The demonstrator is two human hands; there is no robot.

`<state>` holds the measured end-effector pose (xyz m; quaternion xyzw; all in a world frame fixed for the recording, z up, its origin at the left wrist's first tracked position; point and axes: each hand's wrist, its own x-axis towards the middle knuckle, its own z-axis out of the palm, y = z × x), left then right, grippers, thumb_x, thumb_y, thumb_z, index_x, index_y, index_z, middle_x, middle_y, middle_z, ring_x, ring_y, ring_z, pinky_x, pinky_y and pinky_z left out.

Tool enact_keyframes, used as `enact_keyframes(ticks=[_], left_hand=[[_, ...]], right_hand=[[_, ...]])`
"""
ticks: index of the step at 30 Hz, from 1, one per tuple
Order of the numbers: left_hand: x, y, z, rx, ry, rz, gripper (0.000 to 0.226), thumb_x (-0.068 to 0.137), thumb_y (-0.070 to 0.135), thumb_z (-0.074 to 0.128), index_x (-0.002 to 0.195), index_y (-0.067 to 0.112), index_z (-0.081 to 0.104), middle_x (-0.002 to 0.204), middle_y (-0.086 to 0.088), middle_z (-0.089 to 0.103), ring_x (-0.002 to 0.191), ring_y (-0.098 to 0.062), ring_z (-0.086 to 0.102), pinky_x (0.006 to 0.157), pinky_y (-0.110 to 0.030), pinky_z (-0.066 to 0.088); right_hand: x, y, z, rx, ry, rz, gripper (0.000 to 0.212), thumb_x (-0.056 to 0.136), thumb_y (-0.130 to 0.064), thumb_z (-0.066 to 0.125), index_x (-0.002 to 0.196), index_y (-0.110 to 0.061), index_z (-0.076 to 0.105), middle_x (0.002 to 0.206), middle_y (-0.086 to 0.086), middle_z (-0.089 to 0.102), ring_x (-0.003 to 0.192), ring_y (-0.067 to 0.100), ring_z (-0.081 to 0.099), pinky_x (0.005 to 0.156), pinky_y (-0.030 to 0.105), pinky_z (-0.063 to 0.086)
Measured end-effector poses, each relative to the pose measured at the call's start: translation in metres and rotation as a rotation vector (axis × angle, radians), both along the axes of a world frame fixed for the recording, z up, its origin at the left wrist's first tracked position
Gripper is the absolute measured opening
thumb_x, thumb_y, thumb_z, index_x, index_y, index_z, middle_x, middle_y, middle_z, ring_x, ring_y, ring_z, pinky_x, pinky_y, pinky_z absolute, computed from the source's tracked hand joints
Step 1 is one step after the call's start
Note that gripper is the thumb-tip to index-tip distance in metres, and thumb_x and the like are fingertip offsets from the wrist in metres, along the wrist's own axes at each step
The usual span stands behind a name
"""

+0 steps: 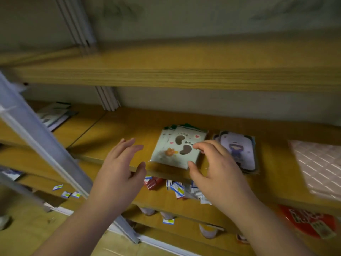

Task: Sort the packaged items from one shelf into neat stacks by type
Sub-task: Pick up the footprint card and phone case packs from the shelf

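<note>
Two hands, left hand [122,163] and right hand [215,167], spread beside footprint packets [175,150]

Head view, close, downward onto wooden shelf [118,126].

Stack of footprint-print packets [178,147] mid-frame on wooden shelf [118,126], right hand [215,169] curled at its right edge, left hand [120,163] spread just left, cartoon-figure packets [239,150] adjacent right, small boxes [177,189] scattered below

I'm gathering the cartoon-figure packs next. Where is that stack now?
In the head view, the cartoon-figure stack lies on the middle shelf, right of the footprint packs, just beyond the right hand.
</note>
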<state>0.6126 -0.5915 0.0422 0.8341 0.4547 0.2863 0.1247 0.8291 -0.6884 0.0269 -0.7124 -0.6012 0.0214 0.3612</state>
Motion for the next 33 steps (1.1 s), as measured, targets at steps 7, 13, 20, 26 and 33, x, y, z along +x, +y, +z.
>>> enact_keyframes(ticks=[7, 13, 20, 26, 33], left_hand=[[-0.097, 0.03, -0.007, 0.025, -0.004, 0.031, 0.05, 0.091, 0.027, 0.065, 0.14, 0.024, 0.053, 0.153, 0.008, 0.041, 0.143, 0.001, 0.016, 0.114, -0.032, 0.027], [-0.219, 0.059, -0.01, 0.006, -0.038, 0.062, 0.047, 0.091, 0.034, 0.061, 0.138, 0.029, 0.054, 0.152, 0.013, 0.042, 0.143, 0.001, 0.023, 0.108, -0.035, 0.042], [-0.357, 0.101, -0.009, -0.027, -0.04, 0.142, 0.051, 0.088, 0.039, 0.058, 0.138, 0.031, 0.054, 0.148, 0.014, 0.043, 0.141, -0.012, 0.037, 0.106, -0.042, 0.046], [-0.42, 0.138, -0.012, -0.096, -0.053, 0.209, 0.051, 0.092, 0.045, 0.057, 0.141, 0.041, 0.045, 0.15, 0.024, 0.034, 0.112, -0.031, 0.062, 0.092, -0.041, 0.054], [-0.444, 0.191, -0.019, -0.104, -0.084, 0.213, 0.049, 0.091, 0.046, 0.057, 0.139, 0.043, 0.046, 0.15, 0.024, 0.036, 0.118, -0.032, 0.059, 0.095, -0.043, 0.053]], right_hand=[[-0.085, 0.043, 0.005, -0.044, -0.079, 0.003, 0.04, 0.088, -0.045, 0.057, 0.126, -0.031, 0.055, 0.122, -0.016, 0.05, 0.115, 0.003, 0.046, 0.097, 0.024, 0.041], [-0.192, 0.086, 0.011, -0.073, -0.097, 0.026, 0.042, 0.086, -0.05, 0.057, 0.126, -0.039, 0.049, 0.119, -0.027, 0.04, 0.113, -0.004, 0.041, 0.093, 0.02, 0.038], [-0.322, 0.143, 0.014, -0.044, -0.09, 0.095, 0.042, 0.086, -0.048, 0.061, 0.126, -0.039, 0.052, 0.116, -0.03, 0.039, 0.111, -0.006, 0.04, 0.09, 0.019, 0.038], [-0.393, 0.186, 0.016, -0.086, -0.073, 0.213, 0.044, 0.089, -0.045, 0.063, 0.13, -0.038, 0.05, 0.124, -0.027, 0.042, 0.116, -0.007, 0.039, 0.095, 0.013, 0.033], [-0.45, 0.247, 0.015, -0.06, -0.078, 0.305, 0.045, 0.087, -0.046, 0.063, 0.13, -0.036, 0.052, 0.126, -0.023, 0.045, 0.12, -0.005, 0.041, 0.098, 0.013, 0.029]])
